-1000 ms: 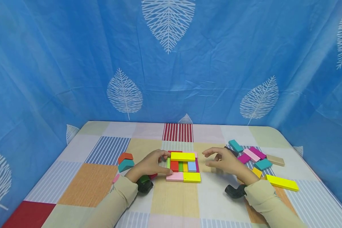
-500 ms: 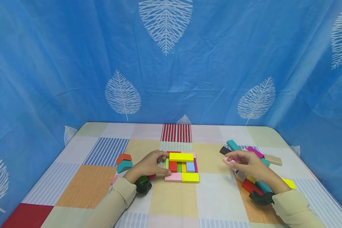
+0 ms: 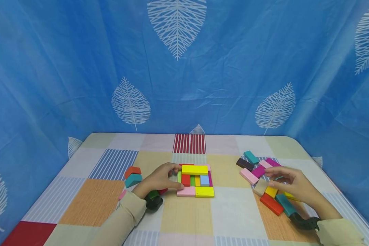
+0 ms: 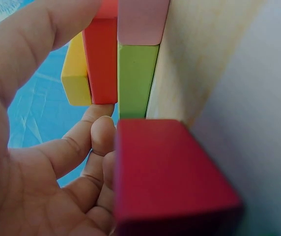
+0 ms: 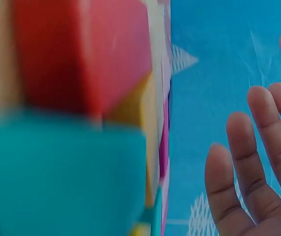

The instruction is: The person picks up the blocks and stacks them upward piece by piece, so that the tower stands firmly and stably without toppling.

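A low square build of wooden blocks (image 3: 188, 191) stands mid-table, with a yellow bar (image 3: 194, 169) lying across its far part. My left hand (image 3: 161, 177) spans the build's left side, thumb by the pink block (image 3: 186, 191) and fingertips at the far corner. In the left wrist view, a red block (image 4: 101, 61) lies between thumb and index finger. My right hand (image 3: 295, 182) hovers over a loose pile at the right, fingers spread and holding nothing. Under and beside it are a yellow block (image 3: 272, 191), a red block (image 3: 272, 204) and a teal block (image 3: 286, 204).
Left of my left hand lie an orange block (image 3: 133, 171) and a teal block (image 3: 133, 180). The loose pile also has a black block (image 3: 245, 164), a pink block (image 3: 249, 176) and a purple block (image 3: 258, 171). A patterned cloth (image 3: 187, 218) covers the table; a blue curtain (image 3: 184, 95) hangs behind.
My right hand has moved right, from beside the build to over the loose pile, uncovering the black and pink blocks. The left hand has stayed at the build.
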Motion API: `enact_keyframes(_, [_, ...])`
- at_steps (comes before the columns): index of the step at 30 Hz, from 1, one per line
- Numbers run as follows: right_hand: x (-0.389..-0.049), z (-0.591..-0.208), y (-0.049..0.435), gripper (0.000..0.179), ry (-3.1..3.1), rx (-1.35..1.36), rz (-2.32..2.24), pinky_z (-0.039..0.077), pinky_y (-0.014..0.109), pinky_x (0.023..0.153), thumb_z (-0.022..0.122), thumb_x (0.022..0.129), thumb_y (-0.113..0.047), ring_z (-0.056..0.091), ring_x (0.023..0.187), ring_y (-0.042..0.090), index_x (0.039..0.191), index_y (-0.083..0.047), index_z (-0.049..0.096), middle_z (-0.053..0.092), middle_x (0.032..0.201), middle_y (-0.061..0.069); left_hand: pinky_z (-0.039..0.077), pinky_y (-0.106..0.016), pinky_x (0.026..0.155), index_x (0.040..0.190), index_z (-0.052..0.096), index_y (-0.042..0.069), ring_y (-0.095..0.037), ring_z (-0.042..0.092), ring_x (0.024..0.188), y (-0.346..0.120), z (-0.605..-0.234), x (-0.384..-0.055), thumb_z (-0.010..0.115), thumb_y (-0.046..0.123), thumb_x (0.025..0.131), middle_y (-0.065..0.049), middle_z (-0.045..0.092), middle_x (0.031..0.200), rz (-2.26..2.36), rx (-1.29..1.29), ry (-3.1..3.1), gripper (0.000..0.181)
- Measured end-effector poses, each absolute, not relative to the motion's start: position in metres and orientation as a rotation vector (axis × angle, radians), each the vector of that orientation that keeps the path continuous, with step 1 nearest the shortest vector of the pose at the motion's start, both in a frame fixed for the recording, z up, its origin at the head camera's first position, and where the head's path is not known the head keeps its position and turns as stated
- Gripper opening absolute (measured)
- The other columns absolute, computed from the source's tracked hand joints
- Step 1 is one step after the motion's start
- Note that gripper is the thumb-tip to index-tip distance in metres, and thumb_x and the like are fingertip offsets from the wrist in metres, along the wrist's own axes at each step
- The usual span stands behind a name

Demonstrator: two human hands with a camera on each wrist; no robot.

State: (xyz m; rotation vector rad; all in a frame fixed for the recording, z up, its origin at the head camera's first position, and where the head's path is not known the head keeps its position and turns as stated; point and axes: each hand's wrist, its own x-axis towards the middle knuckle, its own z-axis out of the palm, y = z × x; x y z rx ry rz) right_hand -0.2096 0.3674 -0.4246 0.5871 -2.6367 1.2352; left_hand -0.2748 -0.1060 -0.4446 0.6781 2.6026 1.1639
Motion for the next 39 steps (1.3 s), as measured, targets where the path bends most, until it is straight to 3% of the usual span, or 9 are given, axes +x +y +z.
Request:
enact_keyframes(7, [-0.197,-0.429,0.398,0.035,-2.635,0.456,1.127,0.052,0.012,0.082,0.082,0.090,0.005,0.055,0.110,-0.018,0.124,0.009,0.071,0.063,0.122,-0.036,0.050,-0.029,0.085,0.137,0.066,-0.002,-0.022,0.051,0.101,-0.106,-0.445,-0.275,0.093,0.022,0.082,-0.002,0.057,0.107,1.162,0.704,2.595,0.066])
enact_keyframes(12, [-0.190,-0.430,0.424,0.036,-2.755,0.314,1.047,0.052,0.013,0.078,0.082,0.093,-0.003,0.051,0.103,-0.021,0.125,0.010,0.071,0.063,0.115,-0.037,0.050,-0.030,0.085,0.138,0.066,-0.002,-0.022,0.051,0.101,-0.107,-0.445,-0.275,0.094,0.022,0.081,-0.002,0.057,0.107,1.159,0.703,2.596,0.067])
enact_keyframes(14, [-0.190,-0.430,0.435,0.039,-2.854,0.231,1.000,0.055,0.017,0.076,0.082,0.095,-0.008,0.054,0.099,-0.015,0.127,0.010,0.071,0.071,0.115,-0.023,0.051,-0.030,0.085,0.138,0.066,-0.001,-0.022,0.051,0.102,-0.106,-0.444,-0.275,0.094,0.022,0.082,-0.002,0.057,0.107,1.155,0.696,2.598,0.068])
enact_keyframes(16, [-0.191,-0.429,0.444,0.042,-2.955,0.172,0.955,0.061,0.028,0.078,0.082,0.095,-0.010,0.062,0.101,0.000,0.129,0.011,0.069,0.076,0.119,0.000,0.051,-0.029,0.085,0.139,0.066,-0.001,-0.021,0.051,0.102,-0.106,-0.444,-0.276,0.094,0.023,0.082,-0.001,0.057,0.106,1.152,0.685,2.600,0.068])
enact_keyframes(19, [-0.192,-0.429,0.455,0.043,-3.064,0.135,0.922,0.064,0.048,0.081,0.082,0.096,-0.010,0.067,0.101,0.023,0.129,0.014,0.068,0.070,0.125,0.030,0.050,-0.030,0.085,0.139,0.066,-0.001,-0.022,0.051,0.102,-0.106,-0.444,-0.276,0.094,0.023,0.082,-0.001,0.057,0.106,1.150,0.689,2.601,0.068])
enact_keyframes(21, [-0.191,-0.431,0.461,0.044,-3.113,0.119,0.905,0.064,0.050,0.081,0.081,0.096,-0.010,0.067,0.100,0.024,0.129,0.015,0.067,0.068,0.127,0.035,0.050,-0.029,0.085,0.139,0.066,-0.002,-0.022,0.051,0.102,-0.106,-0.445,-0.275,0.094,0.023,0.082,-0.002,0.057,0.106,1.150,0.688,2.601,0.068])
enact_keyframes(26, [-0.190,-0.437,0.470,0.052,-3.211,0.039,0.883,0.056,0.025,0.074,0.084,0.095,-0.016,0.060,0.092,0.008,0.132,0.015,0.066,0.070,0.125,0.030,0.050,-0.028,0.084,0.139,0.066,-0.001,-0.021,0.051,0.102,-0.106,-0.444,-0.275,0.094,0.023,0.082,-0.001,0.057,0.106,1.152,0.676,2.604,0.068])
enact_keyframes(31, [-0.191,-0.441,0.470,0.049,-3.219,0.030,0.904,0.055,0.024,0.072,0.087,0.091,-0.009,0.059,0.088,0.015,0.127,0.017,0.067,0.073,0.116,0.022,0.051,-0.028,0.085,0.138,0.066,-0.001,-0.021,0.052,0.103,-0.107,-0.444,-0.275,0.094,0.023,0.082,-0.001,0.057,0.106,1.141,0.678,2.612,0.067])
enact_keyframes(39, [-0.188,-0.439,0.469,0.043,-3.149,0.035,0.787,0.052,0.023,0.069,0.088,0.090,-0.011,0.050,0.082,0.009,0.121,0.012,0.072,0.072,0.109,0.014,0.050,-0.028,0.084,0.137,0.066,-0.002,-0.021,0.051,0.101,-0.106,-0.445,-0.275,0.093,0.021,0.082,-0.002,0.057,0.105,1.163,0.706,2.592,0.065])
